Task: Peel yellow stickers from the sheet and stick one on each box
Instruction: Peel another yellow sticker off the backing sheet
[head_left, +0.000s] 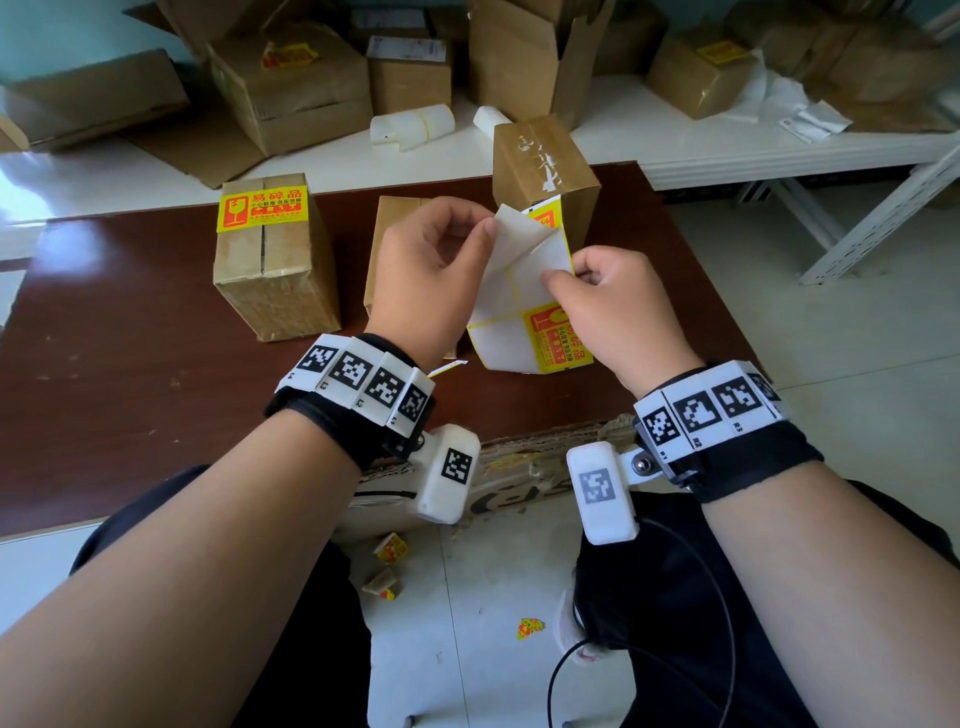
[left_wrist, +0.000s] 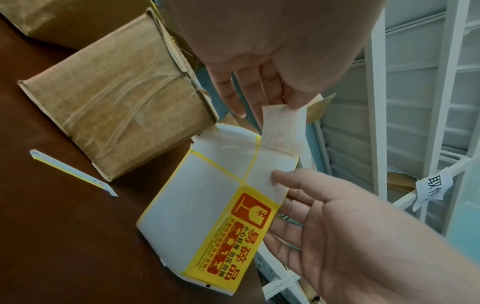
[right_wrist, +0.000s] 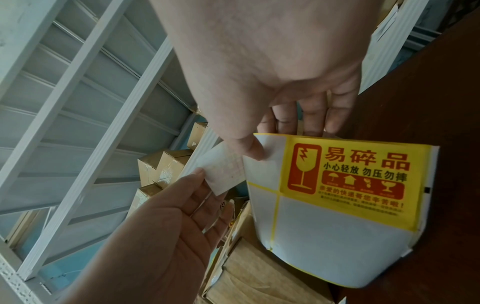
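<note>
Above the brown table (head_left: 130, 332) I hold a white backing sheet (head_left: 511, 332) with one yellow fragile sticker (head_left: 558, 338) left on its lower part. My right hand (head_left: 558, 280) pinches the sheet's edge, thumb on top (left_wrist: 280, 176). My left hand (head_left: 488, 228) pinches a sticker (head_left: 519, 228) that is peeled up from the sheet's top, pale sticky side toward me (left_wrist: 283, 127); its lower edge still meets the sheet. On the table stand three boxes: the left box (head_left: 270, 270) bears a yellow sticker (head_left: 262, 210), the middle box (head_left: 387, 228) is partly hidden by my left hand, the right box (head_left: 545, 166) stands behind the sheet.
A thin yellow-edged paper strip (left_wrist: 72, 172) lies on the table near the middle box (left_wrist: 116, 123). Behind the table a white shelf (head_left: 727, 145) carries several cardboard boxes and a label roll (head_left: 415, 124). Crumpled sticker scraps (head_left: 389, 548) lie on the floor between my knees.
</note>
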